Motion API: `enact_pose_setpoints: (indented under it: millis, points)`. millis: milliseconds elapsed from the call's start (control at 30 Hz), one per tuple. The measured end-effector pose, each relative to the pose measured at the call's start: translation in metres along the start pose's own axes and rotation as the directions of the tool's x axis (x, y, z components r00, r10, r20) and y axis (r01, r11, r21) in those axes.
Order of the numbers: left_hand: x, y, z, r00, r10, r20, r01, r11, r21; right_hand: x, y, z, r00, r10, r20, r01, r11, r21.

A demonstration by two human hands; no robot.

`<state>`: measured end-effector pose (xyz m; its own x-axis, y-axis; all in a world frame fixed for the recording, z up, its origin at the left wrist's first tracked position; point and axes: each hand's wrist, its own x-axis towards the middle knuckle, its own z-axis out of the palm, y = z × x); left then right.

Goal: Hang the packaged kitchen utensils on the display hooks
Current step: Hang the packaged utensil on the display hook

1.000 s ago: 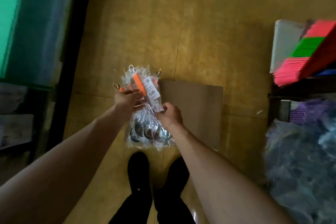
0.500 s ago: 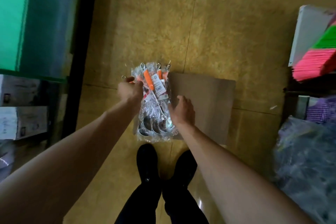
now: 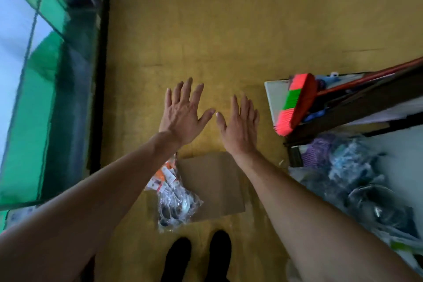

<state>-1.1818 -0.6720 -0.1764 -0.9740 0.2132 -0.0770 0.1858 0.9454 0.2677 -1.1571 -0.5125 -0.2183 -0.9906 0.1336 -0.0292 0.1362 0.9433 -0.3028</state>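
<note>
A clear plastic pack of kitchen utensils [image 3: 175, 199] with orange handles and shiny bowls lies on the floor, partly on a sheet of brown cardboard [image 3: 212, 185], just ahead of my shoes. My left hand [image 3: 183, 113] is held out flat above the floor, fingers spread and straight, holding nothing. My right hand [image 3: 239, 125] is beside it, also flat with straight fingers and holding nothing. Both hands are well above and beyond the pack, and my left forearm hides the pack's top end. No display hooks are in view.
A green glass-fronted counter [image 3: 45, 89] runs along the left. On the right, a dark shelf [image 3: 357, 107] holds a pink and green broom head [image 3: 295, 104]. Bags of wrapped goods [image 3: 357, 185] are piled below it. Boxes stand at the far wall.
Both hands have let go of the utensil pack, which now lies on the floor and cardboard. The hands have risen and opened flat, and the view has tilted forward.
</note>
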Motion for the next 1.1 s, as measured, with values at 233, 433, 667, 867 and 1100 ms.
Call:
enact_pose_setpoints:
  millis: [233, 433, 667, 867, 1100]
  points:
    - [0.027, 0.113, -0.060, 0.944, 0.330, 0.011, -0.330, 0.941, 0.079, -0.011, 0.063, -0.113, 0.976, 0.140, -0.164, -0.155, 0.985, -0.079]
    - [0.000, 0.216, -0.082, 0.811, 0.585, 0.025, -0.586, 0.810, 0.032, -0.089, 0.137, -0.200, 0.885, 0.333, -0.325, -0.372, 0.926, -0.065]
    - [-0.096, 0.366, -0.064, 0.577, 0.814, 0.069, -0.815, 0.579, -0.016, -0.243, 0.229, -0.252, 0.694, 0.585, -0.418, -0.642, 0.766, 0.006]
    - [-0.256, 0.475, -0.019, 0.306, 0.939, 0.154, -0.939, 0.324, -0.114, -0.435, 0.292, -0.251, 0.513, 0.751, -0.415, -0.807, 0.586, 0.064]
    - [-0.506, 0.578, 0.015, 0.021, 0.978, 0.208, -0.961, 0.078, -0.266, -0.716, 0.325, -0.271, 0.198, 0.898, -0.393, -0.938, 0.290, 0.191]
